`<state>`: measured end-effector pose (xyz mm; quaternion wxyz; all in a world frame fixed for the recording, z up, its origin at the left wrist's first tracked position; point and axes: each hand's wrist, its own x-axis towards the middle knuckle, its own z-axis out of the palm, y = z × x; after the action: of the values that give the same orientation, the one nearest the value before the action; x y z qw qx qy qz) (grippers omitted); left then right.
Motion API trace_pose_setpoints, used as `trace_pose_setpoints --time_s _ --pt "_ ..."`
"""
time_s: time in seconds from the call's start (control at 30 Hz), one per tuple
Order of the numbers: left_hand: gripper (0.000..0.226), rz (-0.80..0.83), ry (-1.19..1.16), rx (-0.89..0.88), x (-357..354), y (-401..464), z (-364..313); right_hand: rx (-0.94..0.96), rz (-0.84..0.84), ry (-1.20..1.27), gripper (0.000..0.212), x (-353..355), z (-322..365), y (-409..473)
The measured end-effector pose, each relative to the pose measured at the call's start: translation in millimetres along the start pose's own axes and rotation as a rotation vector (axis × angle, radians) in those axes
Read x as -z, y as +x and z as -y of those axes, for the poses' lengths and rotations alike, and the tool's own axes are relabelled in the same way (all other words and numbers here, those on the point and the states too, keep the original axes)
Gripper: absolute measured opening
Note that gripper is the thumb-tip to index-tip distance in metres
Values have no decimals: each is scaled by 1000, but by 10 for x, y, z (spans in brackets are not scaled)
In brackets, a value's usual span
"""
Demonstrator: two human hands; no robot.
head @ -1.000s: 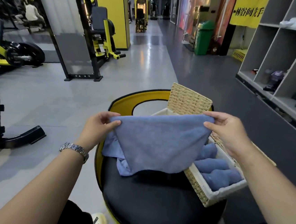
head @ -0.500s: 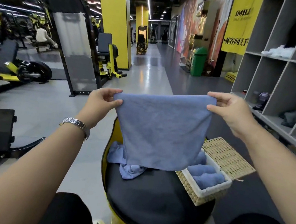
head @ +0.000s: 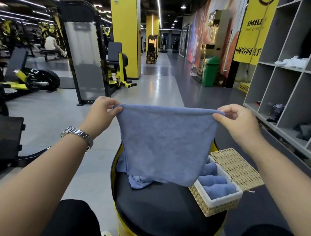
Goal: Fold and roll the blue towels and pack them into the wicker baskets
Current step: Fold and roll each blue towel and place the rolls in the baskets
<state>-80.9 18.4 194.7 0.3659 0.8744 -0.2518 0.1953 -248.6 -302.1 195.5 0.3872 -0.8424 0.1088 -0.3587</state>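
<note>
Head view: left hand [head: 102, 110] pinches the top left corner of a blue terry towel [head: 164, 143], thumb and fingers curled on the fabric; a silver metal wristwatch [head: 78, 136] sits on that wrist. Right hand [head: 237, 124] pinches the top right corner the same way. The towel hangs flat and stretched between both hands, raised in the air above a round black-cushioned yellow stool [head: 163, 210], its lower edge hanging clear above the cushion. A crumpled pile of blue towels [head: 138, 181] lies on the far side of the cushion, partly hidden behind the held towel. A rectangular wicker basket with white liner [head: 216, 203] sits on the stool's right edge, holding rolled blue towels [head: 215, 182] side by side; its woven lid [head: 237, 168] is flipped open to the right. Grey cubby shelving [head: 294, 89] at right.
</note>
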Motion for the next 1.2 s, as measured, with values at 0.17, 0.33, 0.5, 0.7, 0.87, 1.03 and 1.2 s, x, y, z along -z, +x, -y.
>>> trace_pose_setpoints --time_s 0.17,0.33,0.5,0.7,0.87,1.03,1.2 --pt "11 -56 -28 -3 35 -7 9 21 26 57 13 -54 61 -49" --pt "8 -20 -25 -19 14 -87 126 -41 111 122 13 -51 16 -116" --pt "17 183 -87 -17 -9 -408 330 -139 172 243 16 -19 -75 -381" --pt "46 396 -633 125 154 -701 320 -208 244 390 16 138 -130 -572" --pt "43 404 -639 260 -84 -582 506 -336 288 419 11 -43 -389 -453" --pt "19 476 -406 381 -833 -465 1061 -463 332 297 8 -721 -990 -327" --pt "12 373 -243 436 -1581 -346 1581 -517 382 111 12 -1429 -1678 -189"
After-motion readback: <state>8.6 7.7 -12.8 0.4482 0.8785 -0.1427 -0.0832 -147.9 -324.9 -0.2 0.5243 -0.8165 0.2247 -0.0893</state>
